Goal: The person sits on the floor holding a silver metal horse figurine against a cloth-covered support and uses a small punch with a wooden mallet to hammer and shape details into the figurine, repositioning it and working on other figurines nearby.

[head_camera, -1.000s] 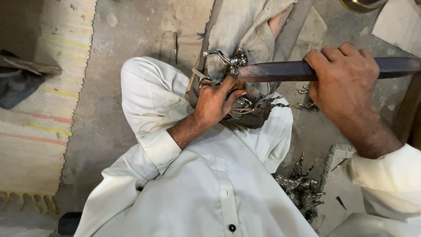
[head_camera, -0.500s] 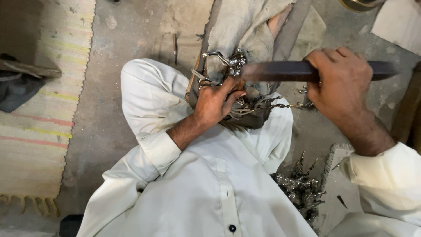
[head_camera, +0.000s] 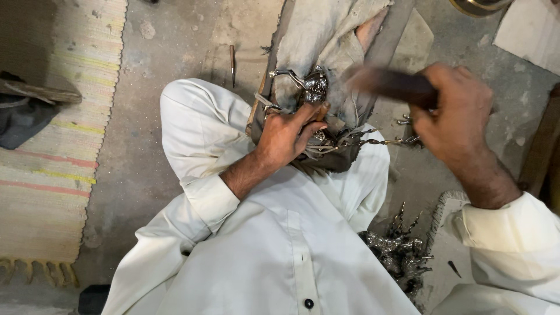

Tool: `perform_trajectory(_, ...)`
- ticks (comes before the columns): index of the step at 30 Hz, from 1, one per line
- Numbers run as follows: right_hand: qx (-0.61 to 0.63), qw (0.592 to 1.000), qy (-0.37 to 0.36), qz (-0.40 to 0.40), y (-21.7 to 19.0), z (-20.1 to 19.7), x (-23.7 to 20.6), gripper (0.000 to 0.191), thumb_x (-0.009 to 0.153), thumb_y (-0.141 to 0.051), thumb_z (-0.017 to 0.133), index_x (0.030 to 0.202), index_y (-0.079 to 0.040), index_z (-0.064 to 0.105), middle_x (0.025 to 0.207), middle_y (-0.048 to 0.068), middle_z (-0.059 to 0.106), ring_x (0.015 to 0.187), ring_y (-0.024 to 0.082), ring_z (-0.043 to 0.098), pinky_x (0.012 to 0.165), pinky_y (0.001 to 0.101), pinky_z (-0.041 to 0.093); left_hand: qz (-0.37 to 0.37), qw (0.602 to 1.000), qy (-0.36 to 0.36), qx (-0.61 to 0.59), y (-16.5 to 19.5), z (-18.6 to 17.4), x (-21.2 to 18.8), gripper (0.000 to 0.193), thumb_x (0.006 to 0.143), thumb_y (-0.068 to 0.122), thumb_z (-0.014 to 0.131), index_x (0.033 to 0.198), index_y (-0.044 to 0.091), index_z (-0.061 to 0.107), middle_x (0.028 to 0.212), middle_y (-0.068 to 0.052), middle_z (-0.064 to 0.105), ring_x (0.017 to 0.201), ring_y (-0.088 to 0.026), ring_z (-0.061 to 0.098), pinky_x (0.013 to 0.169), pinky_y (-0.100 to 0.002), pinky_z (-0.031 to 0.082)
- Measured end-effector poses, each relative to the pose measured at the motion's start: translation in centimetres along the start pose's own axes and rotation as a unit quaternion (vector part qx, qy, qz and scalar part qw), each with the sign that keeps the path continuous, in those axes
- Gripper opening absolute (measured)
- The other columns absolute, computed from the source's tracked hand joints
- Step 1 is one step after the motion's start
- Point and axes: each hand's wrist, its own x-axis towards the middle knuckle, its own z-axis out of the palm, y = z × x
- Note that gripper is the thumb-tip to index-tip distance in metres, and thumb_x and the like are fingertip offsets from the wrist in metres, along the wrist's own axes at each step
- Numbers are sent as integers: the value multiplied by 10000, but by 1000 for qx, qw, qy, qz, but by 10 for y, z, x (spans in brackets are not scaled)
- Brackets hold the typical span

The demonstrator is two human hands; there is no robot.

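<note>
The left hand (head_camera: 289, 137) is pressed down on a small silvery metal casting (head_camera: 312, 87), fingers wrapped over its lower part and thumb laid up along it, pinning it against the cloth-wrapped rest (head_camera: 326, 41) that leans away from the person's lap. The right hand (head_camera: 452, 114) is closed in a fist round the handle end of a long dark file (head_camera: 391, 84), whose far end is blurred just right of the casting, so this reads as a filing stroke in hand, with the tool crossing the top of the piece. The next pass looks to call for a level, straight draw across the casting while the left thumb stays low, because the tool's path runs close above those fingers. Room is tight there: thin twisted metal prongs (head_camera: 373, 140) stick out rightward under the file, just beside the right wrist. To the right the dusty floor (head_camera: 175, 41) gives the elbow free swing, though a heap of similar silvery pieces (head_camera: 399, 254) lies near the right knee. A small pointed punch (head_camera: 232, 61) rests on the floor left of the rest, well apart, and a striped rug (head_camera: 64, 146) borders the left side.
</note>
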Motion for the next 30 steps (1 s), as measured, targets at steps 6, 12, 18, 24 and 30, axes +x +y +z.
perform_trajectory(6, -1, 1000, -4, 1, -2, -1, 2, 252, 821, -39, 796, 1021, -70, 646, 908, 98, 650, 866, 317, 633, 800, 453, 470, -3, 1000, -4, 10, 1, -1, 1, 391, 983, 243, 770, 1309, 106, 602, 784, -124, 721, 684, -321, 726, 611, -434, 555)
perform_trajectory(12, -19, 1000, -4, -1, -3, 1, -1, 297, 785, -35, 797, 1042, -85, 656, 902, 89, 659, 894, 315, 637, 790, 443, 465, -8, 999, -22, 30, 1, -3, 4, 402, 979, 251, 767, 1313, 95, 606, 712, -128, 692, 621, -335, 700, 583, -453, 529)
perform_trajectory(18, -42, 999, -5, -6, 2, 5, -8, 230, 824, -47, 790, 1009, -94, 661, 889, 62, 660, 869, 271, 638, 811, 411, 455, 21, 999, -7, 25, 0, -3, 4, 384, 985, 249, 767, 1295, 109, 588, 790, -120, 722, 667, -324, 712, 610, -439, 538)
perform_trajectory(24, -58, 998, -16, 1, 7, 5, -13, 246, 846, -76, 797, 1054, -111, 670, 932, 53, 675, 893, 255, 634, 842, 406, 468, 15, 1000, -16, -3, 1, -4, 5, 396, 983, 220, 749, 1321, 103, 580, 847, -124, 741, 698, -320, 728, 626, -415, 564)
perform_trajectory(30, -129, 989, -73, -3, -3, -1, -13, 326, 785, -110, 826, 1078, -117, 685, 923, 61, 689, 916, 281, 657, 832, 431, 486, 41, 995, 21, -87, 7, -12, 8, 338, 987, 99, 736, 1297, 99, 603, 1037, -126, 778, 872, -270, 783, 744, -356, 624)
